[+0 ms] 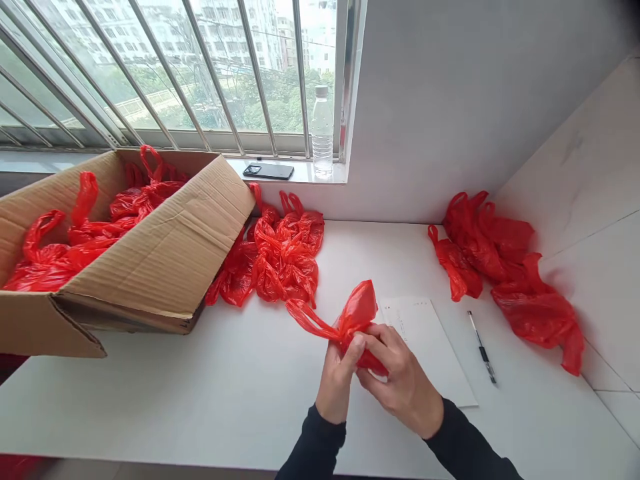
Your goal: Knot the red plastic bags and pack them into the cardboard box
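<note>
My left hand [334, 387] closes around the lower side of a red plastic bag [361, 308], its thumb pressed to the gathered neck, while my right hand [403, 373] pinches the same bag from the other side with thumb and fingers, so it sits between both palms above the table [210, 400]. The looped handles poke out beyond my left fingers, close to a heap of red bags [285, 250] just ahead. Left of that heap, a cardboard box [165, 240] filled with more red bags takes up the space well out from my left hand. My right hand covers part of a paper sheet [435, 353]; a pen [483, 350] lies to its right, with loose red bags [500, 260] farther out. Beyond my hands, a phone [269, 171] and a bottle [323, 133] occupy the windowsill [305, 175].
</note>
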The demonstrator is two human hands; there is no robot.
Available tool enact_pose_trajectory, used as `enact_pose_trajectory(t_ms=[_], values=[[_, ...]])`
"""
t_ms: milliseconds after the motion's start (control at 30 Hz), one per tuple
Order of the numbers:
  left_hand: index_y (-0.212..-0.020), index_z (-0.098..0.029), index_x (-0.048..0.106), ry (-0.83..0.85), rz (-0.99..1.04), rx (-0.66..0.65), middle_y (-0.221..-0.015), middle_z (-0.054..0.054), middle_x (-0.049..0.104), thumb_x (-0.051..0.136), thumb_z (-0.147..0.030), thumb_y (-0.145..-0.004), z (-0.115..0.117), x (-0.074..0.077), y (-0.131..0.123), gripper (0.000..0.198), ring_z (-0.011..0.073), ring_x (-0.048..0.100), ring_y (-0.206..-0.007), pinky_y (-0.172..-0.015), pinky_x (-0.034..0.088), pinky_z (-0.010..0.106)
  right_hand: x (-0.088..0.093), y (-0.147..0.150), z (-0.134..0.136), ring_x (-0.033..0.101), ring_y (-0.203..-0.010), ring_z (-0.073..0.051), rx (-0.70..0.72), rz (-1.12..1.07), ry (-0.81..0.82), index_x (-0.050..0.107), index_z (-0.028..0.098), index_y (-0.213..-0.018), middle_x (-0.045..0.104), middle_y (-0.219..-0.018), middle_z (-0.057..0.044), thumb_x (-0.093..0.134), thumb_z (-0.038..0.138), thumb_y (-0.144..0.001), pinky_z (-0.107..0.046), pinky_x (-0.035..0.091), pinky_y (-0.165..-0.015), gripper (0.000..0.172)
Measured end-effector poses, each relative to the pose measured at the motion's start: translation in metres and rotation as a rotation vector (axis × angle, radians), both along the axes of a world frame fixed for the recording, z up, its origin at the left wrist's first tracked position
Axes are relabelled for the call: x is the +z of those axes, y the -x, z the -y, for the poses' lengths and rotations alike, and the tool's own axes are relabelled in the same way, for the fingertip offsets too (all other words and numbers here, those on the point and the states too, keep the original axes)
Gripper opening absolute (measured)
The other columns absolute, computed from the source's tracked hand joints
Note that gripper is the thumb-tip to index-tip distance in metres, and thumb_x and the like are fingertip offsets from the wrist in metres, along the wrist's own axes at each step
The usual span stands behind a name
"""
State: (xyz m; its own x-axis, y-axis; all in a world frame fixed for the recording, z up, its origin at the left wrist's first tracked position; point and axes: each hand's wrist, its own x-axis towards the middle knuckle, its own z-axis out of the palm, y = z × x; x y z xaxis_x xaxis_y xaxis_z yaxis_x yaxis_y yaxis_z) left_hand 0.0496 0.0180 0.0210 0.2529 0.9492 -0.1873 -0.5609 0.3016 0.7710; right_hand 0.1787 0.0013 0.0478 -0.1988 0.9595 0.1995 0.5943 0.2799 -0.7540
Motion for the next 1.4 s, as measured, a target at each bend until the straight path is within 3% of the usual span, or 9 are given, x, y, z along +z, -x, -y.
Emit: enact_pose_trajectory(t_ms=[133,333,467,567,700,867,1167,1300,1400], values=[[-0.119,-0.015,0.059,0.154,0.063,0.156,-0.117,0.014,0.067,0.067,-0.035,-0.084,-0.005,-0.001,0.015,0.041,0.0290,0.063,-0.109,-0.095,0.050,0.041,0.006,0.005,0.008,0.056,-0.115,-0.028,0.128,-0.073,0.083,0.055,0.031,-0.136,0.060,-0.125,-0.009,0.057,0.024,-0.092,-0.045,0.051,-0.098,0.045],[-0.118,-0.015,0.057,0.210,-0.169,0.373,-0.101,0.009,0.072,0.074,-0.040,-0.074,-0.018,-0.015,0.105,0.053,0.0236,0.070,-0.085,-0.079,0.055,0.035,-0.010,-0.025,0.013,0.064,-0.103,-0.029,-0.104,-0.127,0.193,0.060,0.038,-0.131,0.064,-0.126,-0.006,0.057,0.037,-0.093,-0.042,0.059,-0.081,0.038],[-0.114,-0.010,0.060,0.109,-0.875,0.397,-0.098,0.013,0.071,0.063,-0.052,-0.077,-0.042,-0.016,0.193,0.056,0.0289,0.068,-0.092,-0.084,0.053,0.040,-0.026,-0.033,0.016,0.066,-0.102,-0.029,-0.154,-0.155,0.329,0.061,0.036,-0.130,0.065,-0.123,-0.006,0.055,0.044,-0.094,-0.034,0.060,-0.064,0.038],[-0.116,-0.009,0.061,0.039,-1.374,0.436,-0.112,0.019,0.066,0.059,-0.048,-0.078,-0.053,-0.012,0.223,0.055,0.0367,0.058,-0.113,-0.101,0.041,0.050,-0.031,-0.028,0.017,0.065,-0.104,-0.028,-0.133,-0.176,0.367,0.062,0.036,-0.129,0.067,-0.121,-0.005,0.054,0.045,-0.094,-0.033,0.059,-0.064,0.037],[-0.140,-0.008,0.044,-0.153,-1.920,0.582,-0.132,0.024,0.052,0.047,-0.043,-0.088,-0.037,-0.018,0.203,0.063,0.0386,0.046,-0.125,-0.105,0.036,0.054,-0.036,-0.025,0.015,0.064,-0.106,-0.028,-0.143,-0.175,0.378,0.062,0.036,-0.128,0.065,-0.125,-0.005,0.054,0.047,-0.094,-0.033,0.059,-0.068,0.037],[-0.146,-0.009,0.040,-0.244,-2.193,0.415,-0.148,0.023,0.038,0.042,-0.045,-0.091,-0.021,-0.049,0.187,0.066,0.0384,0.039,-0.131,-0.105,0.034,0.055,-0.043,-0.037,0.009,0.064,-0.109,-0.028,-0.171,-0.177,0.366,0.062,0.035,-0.127,0.065,-0.123,-0.005,0.053,0.047,-0.094,-0.035,0.059,-0.074,0.036],[-0.139,-0.008,0.052,-0.553,-2.127,0.309,-0.146,0.024,0.041,0.041,-0.039,-0.090,-0.077,-0.061,0.222,0.059,0.0364,0.040,-0.133,-0.114,0.028,0.050,-0.039,-0.060,-0.006,0.062,-0.112,-0.025,-0.268,-0.215,0.316,0.066,0.032,-0.120,0.067,-0.121,-0.005,0.053,0.044,-0.095,-0.043,0.051,-0.098,0.031],[-0.140,-0.013,0.050,-0.731,-2.079,0.421,-0.154,0.020,0.033,0.048,-0.043,-0.087,-0.085,-0.057,0.191,0.061,0.0380,0.028,-0.143,-0.119,0.012,0.058,-0.034,-0.065,-0.015,0.064,-0.108,-0.025,-0.315,-0.233,0.254,0.068,0.028,-0.115,0.069,-0.114,-0.007,0.052,0.041,-0.095,-0.043,0.052,-0.095,0.029],[-0.143,-0.021,0.049,-0.932,-1.953,0.326,-0.159,0.014,0.026,0.049,-0.047,-0.087,-0.098,-0.063,0.154,0.062,0.0365,0.023,-0.146,-0.119,0.005,0.058,-0.032,-0.070,-0.026,0.066,-0.105,-0.023,-0.334,-0.230,0.179,0.068,0.026,-0.112,0.069,-0.112,-0.007,0.049,0.037,-0.096,-0.041,0.054,-0.092,0.027]])
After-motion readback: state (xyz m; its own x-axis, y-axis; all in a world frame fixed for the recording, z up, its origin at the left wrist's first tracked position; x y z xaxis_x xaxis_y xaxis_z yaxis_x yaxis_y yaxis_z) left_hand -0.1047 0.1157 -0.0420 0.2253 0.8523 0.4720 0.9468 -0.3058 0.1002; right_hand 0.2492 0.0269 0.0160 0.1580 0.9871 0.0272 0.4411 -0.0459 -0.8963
